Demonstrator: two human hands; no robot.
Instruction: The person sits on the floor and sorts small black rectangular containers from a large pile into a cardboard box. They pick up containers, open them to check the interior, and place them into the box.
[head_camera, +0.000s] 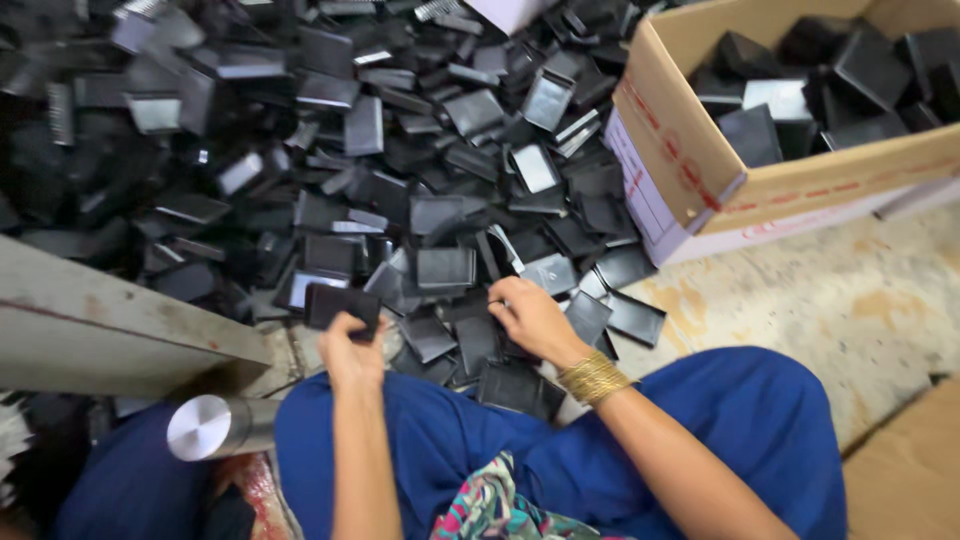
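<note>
Worn concrete floor (850, 290), mottled beige with yellowish stains, carries a large heap of black plastic pieces (330, 150) that fills the view from nine to twelve o'clock. Most pieces are flat, rectangular and glossy; some show ribbed, comb-like edges, and a few catch pale reflections. At one to two o'clock stands an open cardboard box (690, 150) with red printing on its flaps, holding more of the same black pieces. A grey slab edge (110, 320) slants in from nine o'clock, and just below it, at seven o'clock, lies a short metal cylinder (205, 427) with a bright round end face. Blue fabric of the person's lap (760, 420) spans the lower view; a corner of brown cardboard (905, 470) shows at four o'clock.

Left hand (350, 350), near centre, is clenched on a black rectangular piece (342, 302), held at the heap's near edge. Right hand (530, 318), wearing gold bangles (594, 377) at the wrist, rests fingers-down on loose pieces at the heap's edge; whether its grip encloses one cannot be told.
</note>
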